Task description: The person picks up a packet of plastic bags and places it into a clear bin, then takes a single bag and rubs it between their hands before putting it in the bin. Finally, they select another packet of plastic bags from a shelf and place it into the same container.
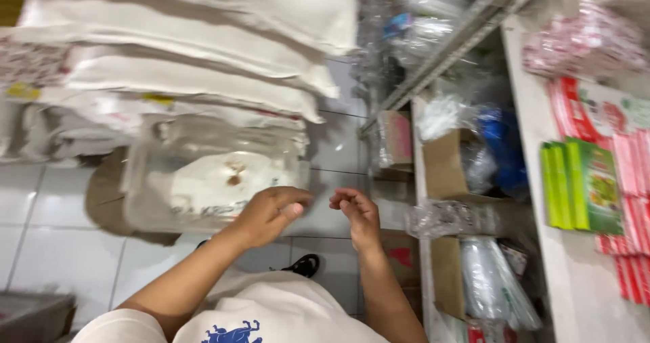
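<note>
While both hands sit raised in front of the chest, nothing solid shows between them — the left hand (271,213) and right hand (357,214) are near each other but apart, over the white tiled floor (47,207). Motion blur is heavy, so any thin film or bag pinched there can't be made out.

Progress, as a judgement: the handling looks early or between steps — no item visibly gripped, nothing placed or moved that the frame confirms.

Left hand fingers (291,211): curled inward, thumb against the index in a loose pinch, gap narrow; can't tell if they hold anything. Right hand fingers (345,199): bent and bunched, tips drawn together toward the left hand, also narrow; contents not visible.

Nearest thing: a clear plastic container (210,180) with white contents and a brownish spot, just beyond the left hand, lying at the base of stacked white sacks (183,58). A black shoe (303,265) shows below on the floor.

To the right — a metal shelf rack (467,35), cardboard boxes (447,167) stuffed with clear plastic bags (487,275), a blue bundle (501,146), green packets (582,184) and red-and-white packets (633,180) on a pale counter (575,282).
</note>
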